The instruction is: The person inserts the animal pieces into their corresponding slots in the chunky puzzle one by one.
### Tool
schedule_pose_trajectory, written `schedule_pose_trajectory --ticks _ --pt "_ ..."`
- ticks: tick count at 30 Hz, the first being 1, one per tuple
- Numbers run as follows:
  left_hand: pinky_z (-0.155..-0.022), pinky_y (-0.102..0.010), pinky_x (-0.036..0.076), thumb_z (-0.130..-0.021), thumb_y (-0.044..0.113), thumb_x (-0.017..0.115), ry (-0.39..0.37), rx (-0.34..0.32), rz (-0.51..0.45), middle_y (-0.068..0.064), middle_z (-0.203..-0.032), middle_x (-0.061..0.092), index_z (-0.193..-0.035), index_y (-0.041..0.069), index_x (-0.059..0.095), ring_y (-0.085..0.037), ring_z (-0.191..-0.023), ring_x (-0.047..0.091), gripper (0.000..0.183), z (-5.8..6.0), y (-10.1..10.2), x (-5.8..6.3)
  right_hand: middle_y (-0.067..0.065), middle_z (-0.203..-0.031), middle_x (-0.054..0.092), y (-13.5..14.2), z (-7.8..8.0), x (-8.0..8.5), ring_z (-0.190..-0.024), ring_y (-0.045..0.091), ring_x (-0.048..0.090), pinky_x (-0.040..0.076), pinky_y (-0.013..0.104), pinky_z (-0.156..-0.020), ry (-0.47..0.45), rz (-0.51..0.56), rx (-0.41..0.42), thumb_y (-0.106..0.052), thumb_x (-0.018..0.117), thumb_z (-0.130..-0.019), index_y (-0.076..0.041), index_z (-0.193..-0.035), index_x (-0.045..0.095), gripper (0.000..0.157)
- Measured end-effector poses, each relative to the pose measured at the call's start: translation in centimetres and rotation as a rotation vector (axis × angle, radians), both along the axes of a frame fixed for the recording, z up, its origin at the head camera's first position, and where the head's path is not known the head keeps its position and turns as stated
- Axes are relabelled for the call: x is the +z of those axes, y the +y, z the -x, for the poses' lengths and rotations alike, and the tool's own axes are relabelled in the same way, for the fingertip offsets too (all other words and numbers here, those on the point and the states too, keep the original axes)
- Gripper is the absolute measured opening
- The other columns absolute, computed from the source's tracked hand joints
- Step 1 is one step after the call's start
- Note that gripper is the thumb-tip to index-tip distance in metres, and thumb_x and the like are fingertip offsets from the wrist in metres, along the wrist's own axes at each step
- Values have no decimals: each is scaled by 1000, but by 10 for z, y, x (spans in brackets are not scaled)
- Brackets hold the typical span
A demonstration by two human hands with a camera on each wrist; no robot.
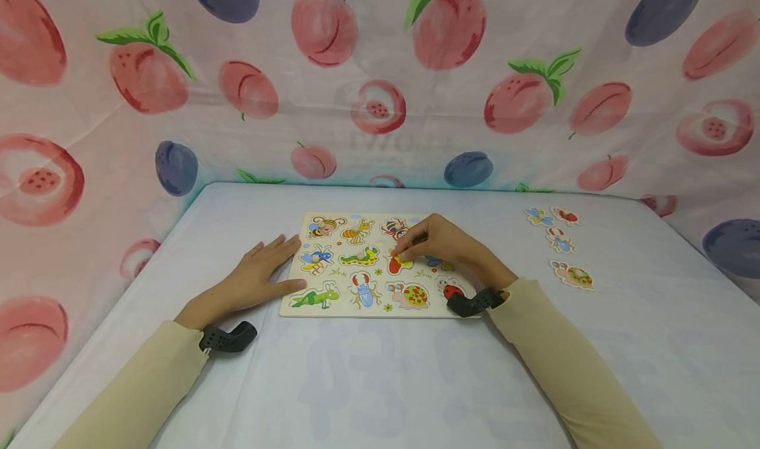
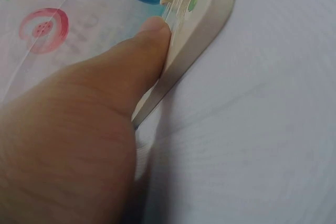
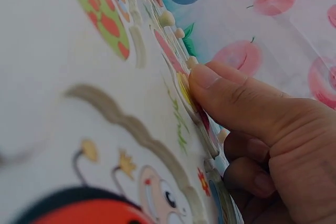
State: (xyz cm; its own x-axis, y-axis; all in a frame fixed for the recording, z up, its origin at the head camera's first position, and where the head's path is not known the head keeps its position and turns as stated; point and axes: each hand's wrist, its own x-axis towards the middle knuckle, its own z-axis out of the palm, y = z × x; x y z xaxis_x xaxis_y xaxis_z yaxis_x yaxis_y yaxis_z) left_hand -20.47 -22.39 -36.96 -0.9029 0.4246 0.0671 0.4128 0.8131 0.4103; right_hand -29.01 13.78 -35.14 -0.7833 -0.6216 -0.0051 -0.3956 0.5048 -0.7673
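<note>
A wooden insect puzzle board (image 1: 332, 312) lies on the table. My left hand (image 1: 255, 277) rests at its left edge with fingers spread; in the left wrist view the thumb (image 2: 142, 51) touches the board's edge. My right hand (image 1: 436, 241) pinches a red and yellow butterfly-like piece (image 1: 394, 264) in the middle row. Seen from the right wrist, the thumb (image 3: 231, 93) is against the piece, beside its knob, and the piece looks nearly level with the board. Knobbed bee (image 1: 322, 227), caterpillar (image 1: 362, 256) and mosquito (image 1: 316, 260) pieces sit in the board.
Several loose pieces lie right of the board: a dragonfly (image 1: 539, 216), a ladybug (image 1: 566, 216), a stag beetle (image 1: 560, 240) and a snail (image 1: 572, 275). A fruit-patterned cloth (image 1: 404, 152) hangs behind the white table (image 1: 368, 383).
</note>
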Motion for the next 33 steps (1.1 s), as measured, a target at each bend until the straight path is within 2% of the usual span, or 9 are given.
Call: schedule_pose_trajectory --ticks 14,23,33 --pt "-114 -52 1 -87 56 61 -3 3 3 -13 -156 23 -151 3 26 -33 -144 9 90 0 0 0 -5 -96 72 0 -1 0 -91 17 60 47 26 -65 -1 2 27 -22 79 -80 -22 -87 79 6" --pt "-114 -52 1 -87 57 61 -10 3 -3 -13 -156 23 -150 2 26 -33 -144 9 91 -1 1 1 -4 -90 73 1 -1 -1 -83 18 60 46 30 -70 26 1 45 -25 78 -81 -23 -87 79 6" --pt "-114 -52 1 -86 56 61 -9 2 -6 -13 -156 23 -150 3 26 -33 -144 9 90 -1 1 1 -2 -87 72 0 -2 2 -79 18 58 45 25 -65 16 -8 29 -21 78 -81 -20 -88 79 8"
